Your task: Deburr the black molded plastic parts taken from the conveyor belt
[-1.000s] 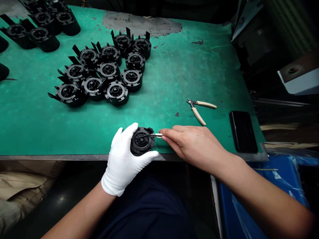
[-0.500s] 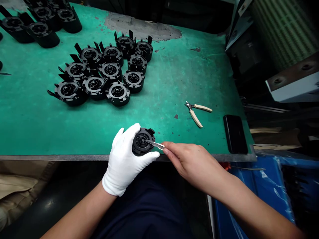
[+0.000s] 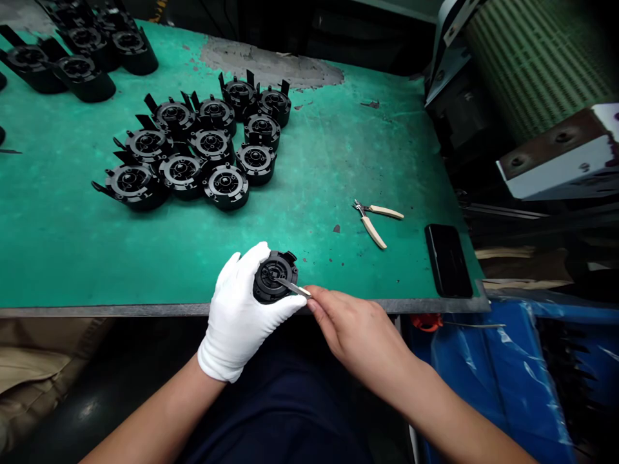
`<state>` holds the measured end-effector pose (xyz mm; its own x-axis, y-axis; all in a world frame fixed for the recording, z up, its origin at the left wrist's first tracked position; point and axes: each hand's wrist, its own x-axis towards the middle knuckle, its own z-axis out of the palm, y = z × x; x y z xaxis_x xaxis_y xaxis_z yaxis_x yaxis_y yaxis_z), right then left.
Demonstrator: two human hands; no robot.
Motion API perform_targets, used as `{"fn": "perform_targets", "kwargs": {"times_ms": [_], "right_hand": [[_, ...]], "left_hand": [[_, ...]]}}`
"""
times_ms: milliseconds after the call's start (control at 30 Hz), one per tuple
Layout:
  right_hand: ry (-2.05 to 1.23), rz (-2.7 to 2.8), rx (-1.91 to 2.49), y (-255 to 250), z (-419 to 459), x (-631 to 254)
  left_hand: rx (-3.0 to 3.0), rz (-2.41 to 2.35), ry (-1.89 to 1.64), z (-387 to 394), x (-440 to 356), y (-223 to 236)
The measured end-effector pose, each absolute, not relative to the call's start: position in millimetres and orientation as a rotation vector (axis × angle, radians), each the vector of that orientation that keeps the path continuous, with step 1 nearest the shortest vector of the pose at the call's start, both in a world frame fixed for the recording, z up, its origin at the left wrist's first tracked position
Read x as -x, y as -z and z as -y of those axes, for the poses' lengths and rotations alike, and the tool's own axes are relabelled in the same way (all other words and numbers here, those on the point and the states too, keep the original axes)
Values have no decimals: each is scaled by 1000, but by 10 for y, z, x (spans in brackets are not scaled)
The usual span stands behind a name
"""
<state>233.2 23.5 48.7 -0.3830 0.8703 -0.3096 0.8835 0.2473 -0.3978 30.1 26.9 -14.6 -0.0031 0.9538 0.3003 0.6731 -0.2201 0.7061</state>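
Gloved left hand (image 3: 235,316) clamps black round part (image 3: 266,266) near table's front edge (image 3: 120,311), fingers around rim. Right hand (image 3: 360,325) pinches thin metal tool (image 3: 293,287), tip at part's centre; contact can't be confirmed.

The right hand (image 3: 355,322) has come down toward the wearer, so the cutters (image 3: 370,222), at first just beyond its knuckles, now lie well apart from it. The thin tool (image 3: 294,287), earlier nearly level, now slants from the round black part (image 3: 275,276) down to the right fingertips, close by the left hand's (image 3: 236,316) thumb. An orange object (image 3: 426,322) has come into view beyond the right wrist.
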Motion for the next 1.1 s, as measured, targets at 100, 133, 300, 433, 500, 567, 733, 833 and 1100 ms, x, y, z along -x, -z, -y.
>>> {"fn": "perform_targets", "kwargs": {"times_ms": [100,133,300,433,500,567,733,833,1100], "right_hand": [[869,-2452,-1667,-458,-228,-2331],[913,-2450,-1653,-462,-240,-2344],[1376,-2383,-1799,-466,-293,-2364],[1971,-2251,-2031,-280,-348,-2099],[2079,-2288,-2119,-178,-482,-1949],[2061,-2355,-2207,-137,-686,-1892],[1675,-2795,-1908,-278,-1006,-2245],[1244,-2851,-1711,-395,-959,-2501],[659,-2660,-1512,-511,-903,-2566]], "left_hand": [[-1904,-1677,-1069,-257,-297,160],[-1892,-1679,-1071,-259,-295,166],[-1769,-1689,-1083,-262,-312,171],[-1574,-1710,-1147,-43,-411,97],[-1609,-1772,-1084,168,-461,56],[-1718,-1753,-950,374,-470,28],[-1690,-1752,-977,394,-361,-3],[-1622,-1759,-1046,70,-313,-4],[-1814,-1683,-945,-408,-305,101]]}}
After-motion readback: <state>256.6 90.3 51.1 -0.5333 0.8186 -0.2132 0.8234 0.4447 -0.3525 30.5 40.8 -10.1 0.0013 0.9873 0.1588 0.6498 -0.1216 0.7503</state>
